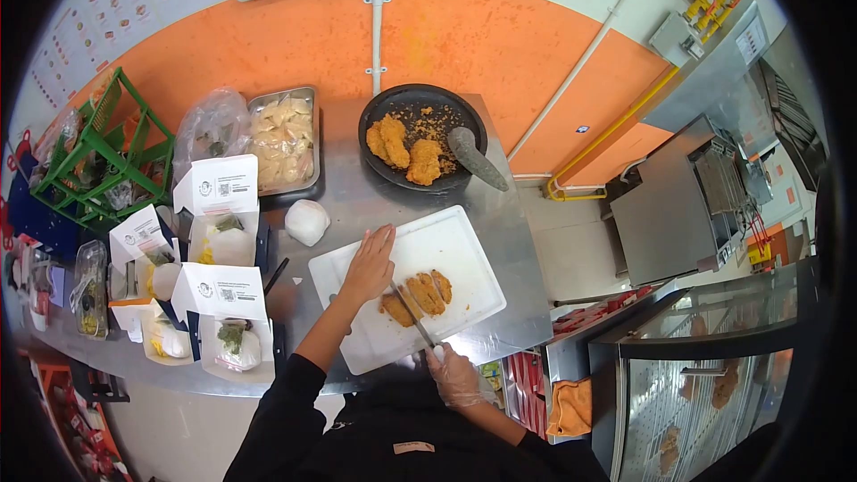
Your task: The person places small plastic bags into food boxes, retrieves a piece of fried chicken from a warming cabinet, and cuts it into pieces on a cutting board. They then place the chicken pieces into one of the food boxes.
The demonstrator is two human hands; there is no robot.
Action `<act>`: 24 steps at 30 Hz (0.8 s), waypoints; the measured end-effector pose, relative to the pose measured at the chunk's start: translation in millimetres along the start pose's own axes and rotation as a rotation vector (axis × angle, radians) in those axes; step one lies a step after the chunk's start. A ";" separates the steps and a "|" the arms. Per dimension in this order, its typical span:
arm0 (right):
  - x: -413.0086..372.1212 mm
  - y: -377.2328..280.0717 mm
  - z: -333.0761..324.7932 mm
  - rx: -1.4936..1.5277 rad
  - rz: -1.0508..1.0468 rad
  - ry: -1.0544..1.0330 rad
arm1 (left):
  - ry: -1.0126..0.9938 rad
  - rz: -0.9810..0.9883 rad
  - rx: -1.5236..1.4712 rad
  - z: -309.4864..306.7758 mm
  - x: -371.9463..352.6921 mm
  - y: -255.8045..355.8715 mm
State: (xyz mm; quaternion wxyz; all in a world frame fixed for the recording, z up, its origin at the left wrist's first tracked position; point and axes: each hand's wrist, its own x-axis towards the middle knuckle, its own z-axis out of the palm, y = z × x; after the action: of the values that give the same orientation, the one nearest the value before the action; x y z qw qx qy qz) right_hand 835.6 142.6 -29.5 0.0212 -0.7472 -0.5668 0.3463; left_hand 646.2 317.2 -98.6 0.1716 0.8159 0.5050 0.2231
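Note:
My right hand (453,377), in a clear plastic glove, is closed on the handle of a knife (413,312). The blade lies across a piece of breaded fried chicken (398,309), and cut strips of fried chicken (427,293) sit just right of it. Bare and stretched out, my left hand (368,266) is over the white cutting board (464,245), its palm side by the blade's tip. Crumbs are scattered on the board around the chicken.
Behind the board stands a black stone mortar (370,107) with fried chicken pieces and a stone pestle (480,161). A white wrapped ball (307,221), a metal tray (312,174) and several food boxes (223,291) are at the left. A glass display case (643,411) stands right.

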 end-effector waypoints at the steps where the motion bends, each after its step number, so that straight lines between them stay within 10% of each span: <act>1: 0.7 -2.9 1.0 -0.050 -0.024 0.028 | 0.006 -0.004 0.007 -2.2 0.5 -0.4; 24: -12.3 -15.9 -25.0 -0.038 -0.084 -0.049 | 0.000 -0.041 -0.004 -14.9 -11.0 -6.7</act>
State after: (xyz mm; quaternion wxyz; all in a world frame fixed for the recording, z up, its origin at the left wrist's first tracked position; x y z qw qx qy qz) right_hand 834.5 146.7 2.3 0.0077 -0.7143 -0.6044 0.3526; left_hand 628.9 311.0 -91.5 0.1781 0.8050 0.5212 0.2204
